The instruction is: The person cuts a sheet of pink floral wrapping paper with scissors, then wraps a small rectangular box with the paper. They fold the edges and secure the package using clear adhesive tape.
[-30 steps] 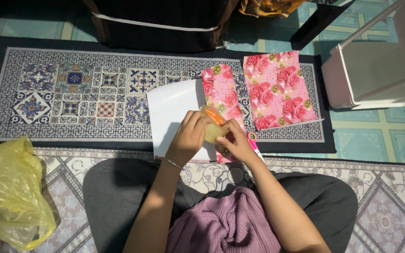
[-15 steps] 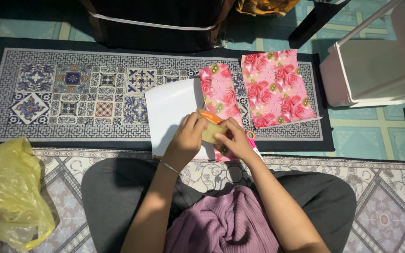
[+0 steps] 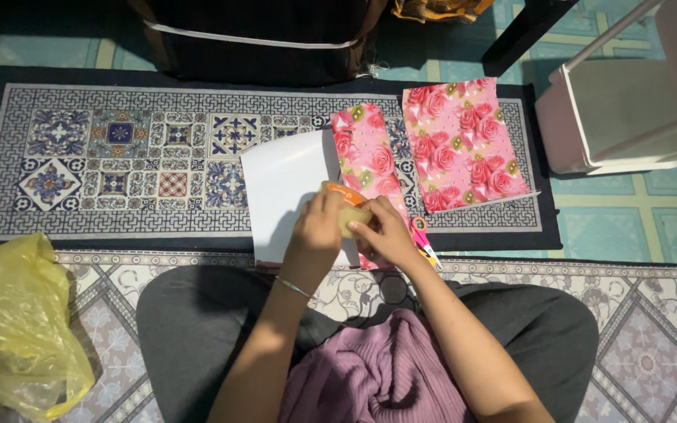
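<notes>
Both grips on your tape roll (image 3: 348, 210)

Your left hand (image 3: 316, 229) and right hand (image 3: 385, 235) clutch it together over the half-wrapped rose-paper book (image 3: 366, 160); pink scissors (image 3: 421, 237) lie just beside.

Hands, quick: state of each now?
Left hand: closed on the tape roll.
Right hand: fingers pinch the same tape roll.

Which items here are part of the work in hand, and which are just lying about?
In use: tape roll held by left hand and right hand; white sheet; rose-print strip.

Lying about: pink scissors, second rose-print sheet, yellow plastic bag, pink bin.
</notes>
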